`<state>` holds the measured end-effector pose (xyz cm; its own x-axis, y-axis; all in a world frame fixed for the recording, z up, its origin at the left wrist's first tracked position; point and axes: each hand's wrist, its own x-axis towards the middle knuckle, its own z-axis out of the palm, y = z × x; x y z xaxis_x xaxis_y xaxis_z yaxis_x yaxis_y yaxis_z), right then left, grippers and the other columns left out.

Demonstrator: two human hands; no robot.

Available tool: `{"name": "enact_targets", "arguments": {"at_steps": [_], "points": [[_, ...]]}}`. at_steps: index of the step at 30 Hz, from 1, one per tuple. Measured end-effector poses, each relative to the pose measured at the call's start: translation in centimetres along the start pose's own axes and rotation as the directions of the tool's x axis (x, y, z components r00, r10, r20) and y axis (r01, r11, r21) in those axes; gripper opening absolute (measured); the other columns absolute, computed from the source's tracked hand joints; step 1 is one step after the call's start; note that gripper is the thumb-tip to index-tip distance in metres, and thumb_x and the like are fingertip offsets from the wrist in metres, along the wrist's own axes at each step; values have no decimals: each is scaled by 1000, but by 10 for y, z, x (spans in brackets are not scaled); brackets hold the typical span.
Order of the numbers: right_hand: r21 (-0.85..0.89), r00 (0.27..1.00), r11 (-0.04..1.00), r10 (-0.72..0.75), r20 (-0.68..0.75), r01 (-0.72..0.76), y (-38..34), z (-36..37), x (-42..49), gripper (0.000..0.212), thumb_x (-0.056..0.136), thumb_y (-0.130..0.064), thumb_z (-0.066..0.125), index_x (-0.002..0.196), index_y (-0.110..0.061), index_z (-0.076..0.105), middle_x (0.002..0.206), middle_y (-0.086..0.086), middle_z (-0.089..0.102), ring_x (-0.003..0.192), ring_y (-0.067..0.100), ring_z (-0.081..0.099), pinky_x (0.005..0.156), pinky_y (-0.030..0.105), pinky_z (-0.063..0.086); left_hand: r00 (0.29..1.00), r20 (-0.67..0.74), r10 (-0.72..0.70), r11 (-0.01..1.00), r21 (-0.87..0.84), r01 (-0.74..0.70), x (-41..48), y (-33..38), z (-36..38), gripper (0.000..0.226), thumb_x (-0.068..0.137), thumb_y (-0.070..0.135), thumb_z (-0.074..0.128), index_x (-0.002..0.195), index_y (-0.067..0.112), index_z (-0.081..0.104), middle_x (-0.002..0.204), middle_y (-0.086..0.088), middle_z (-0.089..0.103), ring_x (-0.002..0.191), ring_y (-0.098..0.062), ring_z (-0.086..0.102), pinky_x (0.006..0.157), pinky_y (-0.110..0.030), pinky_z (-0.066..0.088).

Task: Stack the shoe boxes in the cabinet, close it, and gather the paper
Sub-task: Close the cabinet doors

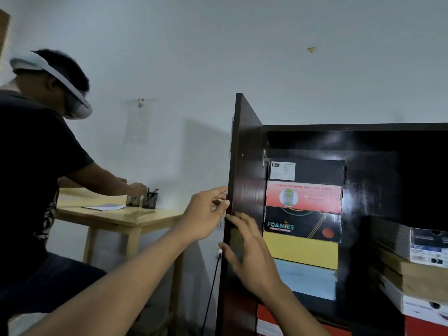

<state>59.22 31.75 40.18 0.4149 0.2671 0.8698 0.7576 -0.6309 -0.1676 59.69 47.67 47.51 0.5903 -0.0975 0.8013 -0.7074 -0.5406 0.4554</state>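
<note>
A dark wooden cabinet (351,128) stands open, its left door (247,166) swung out edge-on toward me. Inside on the left is a stack of shoe boxes: a black one (315,172) on top, a red one (310,198), a black "Foamies" one (303,224), a yellow one (300,251) and a light blue one (308,277). More boxes (412,270) are piled at the right. My left hand (206,214) reaches the door's outer edge with fingers spread. My right hand (244,248) lies flat against the door's inner face.
Another person (36,166) in a headset bends over a light wooden table (121,217) at the left, handling two mesh pen holders (143,198). A sheet of paper (104,207) lies on that table. A black cable (213,287) hangs down by the cabinet's left side.
</note>
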Motion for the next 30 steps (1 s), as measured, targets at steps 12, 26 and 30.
{"name": "enact_targets", "arguments": {"at_steps": [12,26,30], "points": [[15,991,996,88,-102,-87,55,-68,-47,66,87,-36,71,144,-38,38,139,-25,43,124,4,52,96,24,50,968,24,249,950,-203,-239,20,34,75,47,85,24,76,127,40,60,105,17,69,97,3,62,78,-8,46],[-110,920,918,363,-150,-380,206,-163,-83,68,99,-33,55,150,-55,17,129,-12,58,111,20,58,88,22,54,917,227,327,879,283,-383,68,17,259,91,83,43,74,153,46,16,158,12,17,145,-15,19,114,-43,36],[-177,906,889,407,-119,-422,244,-168,-73,81,96,-25,62,152,-53,10,138,-7,53,124,13,53,95,10,41,931,258,258,854,389,-345,76,-8,284,99,80,47,75,153,47,8,159,11,7,147,-18,10,115,-51,31]]}}
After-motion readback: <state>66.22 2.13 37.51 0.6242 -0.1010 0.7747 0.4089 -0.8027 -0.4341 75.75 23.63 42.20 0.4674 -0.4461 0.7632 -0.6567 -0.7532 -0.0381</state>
